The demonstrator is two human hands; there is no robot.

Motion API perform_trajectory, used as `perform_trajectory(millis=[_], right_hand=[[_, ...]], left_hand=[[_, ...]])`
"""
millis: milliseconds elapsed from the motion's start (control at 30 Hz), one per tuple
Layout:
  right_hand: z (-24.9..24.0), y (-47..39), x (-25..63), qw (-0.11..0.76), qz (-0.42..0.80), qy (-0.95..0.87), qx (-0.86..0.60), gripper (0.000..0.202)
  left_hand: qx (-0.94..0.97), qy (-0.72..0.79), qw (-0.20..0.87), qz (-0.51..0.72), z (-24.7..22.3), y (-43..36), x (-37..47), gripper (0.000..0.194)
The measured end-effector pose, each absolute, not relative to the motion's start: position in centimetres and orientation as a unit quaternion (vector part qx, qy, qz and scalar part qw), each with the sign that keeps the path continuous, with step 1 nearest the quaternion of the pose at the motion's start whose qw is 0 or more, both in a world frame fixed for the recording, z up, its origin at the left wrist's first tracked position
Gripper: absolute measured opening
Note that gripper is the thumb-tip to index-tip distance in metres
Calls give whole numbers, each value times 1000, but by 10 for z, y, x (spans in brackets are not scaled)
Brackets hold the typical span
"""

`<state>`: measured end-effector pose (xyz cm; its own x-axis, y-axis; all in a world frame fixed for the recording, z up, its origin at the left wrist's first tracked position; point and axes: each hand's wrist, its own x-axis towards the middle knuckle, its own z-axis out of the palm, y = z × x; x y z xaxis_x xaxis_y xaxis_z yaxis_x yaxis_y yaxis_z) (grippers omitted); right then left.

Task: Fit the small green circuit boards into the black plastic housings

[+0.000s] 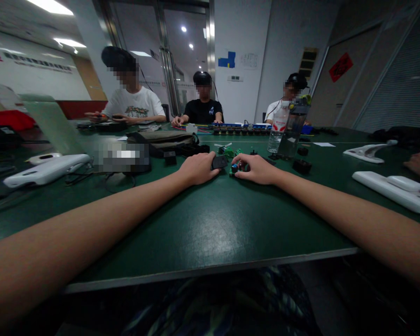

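Forearms (91, 217) reach out, left grip (199, 168) clamping black case (220, 162), right grip (257, 169) pinching green part (231, 170); “福” sign (340, 67) beyond.

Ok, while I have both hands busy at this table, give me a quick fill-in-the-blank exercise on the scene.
The left hand holds a small, flat, rectangular block coloured ____. The right hand holds a small electronic-looking part with a rounded ____ end. The clear plastic bottle with a red-and-white label stands nearer the ____ hand. The smooth, shiny tabletop is coloured ____.

Missing words: black; blue; right; green.
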<state>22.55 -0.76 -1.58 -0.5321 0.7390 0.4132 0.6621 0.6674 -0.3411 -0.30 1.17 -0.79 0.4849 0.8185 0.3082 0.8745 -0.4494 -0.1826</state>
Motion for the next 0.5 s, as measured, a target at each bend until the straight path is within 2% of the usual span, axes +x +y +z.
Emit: perform_trajectory(millis=[267,500], right_hand=[[-14,-8,225,251,52,-874,-412,26],[-15,-6,229,226,10,-875,-429,35]], left_hand=[[-859,-476,161,-102,-6,6,-3,49],[-891,-417,151,-92,-5,5,-4,51]])
